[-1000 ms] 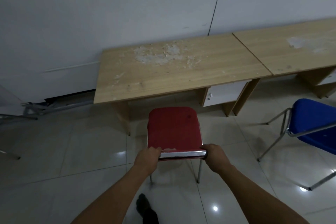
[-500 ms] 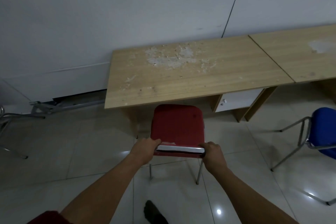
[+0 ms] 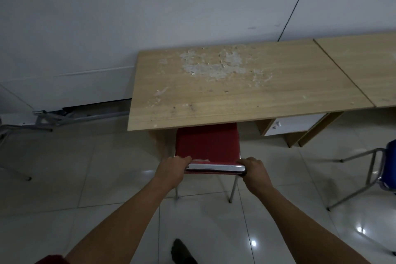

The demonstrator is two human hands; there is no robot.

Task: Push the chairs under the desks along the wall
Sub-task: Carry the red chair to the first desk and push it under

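- Left hand (image 3: pixel 172 169): arm extended forward, wrist straight, fingers curled over the left end of the chrome top rail (image 3: pixel 214 168) of the red chair (image 3: pixel 206 143) and clamped on it.
- Right hand (image 3: pixel 255 170): arm likewise extended, fingers wrapped around the right end of the same rail and clamped on it; knuckles face up.
- Red chair: backrest nearest the person, seat pointing toward the wall. The front of the seat is under the front edge of the left bench (image 3: pixel 235 88); the rest of the seat and the rear legs stand out on the floor.
- Chair materials: seat padded in red fabric with a fine ribbed texture and rounded corners; a pale worn patch shows at the back edge of the seat beside the left hand. Frame of polished tubular metal.
- Left bench: flat rectangular top in light wood-grain laminate, its surface flaked and blotched white near the wall side. A white cabinet door (image 3: pixel 293 124) sits below its right end.
- Right bench (image 3: pixel 364 64): same laminate, butted against the first.
- Blue chair (image 3: pixel 390 167): at the right edge, blue upholstery on a tubular metal frame, standing clear of the benches.
- Floor (image 3: pixel 85 167): glossy pale tiles with lamp reflections.
- Wall (image 3: pixel 128 17): plain white, smooth.
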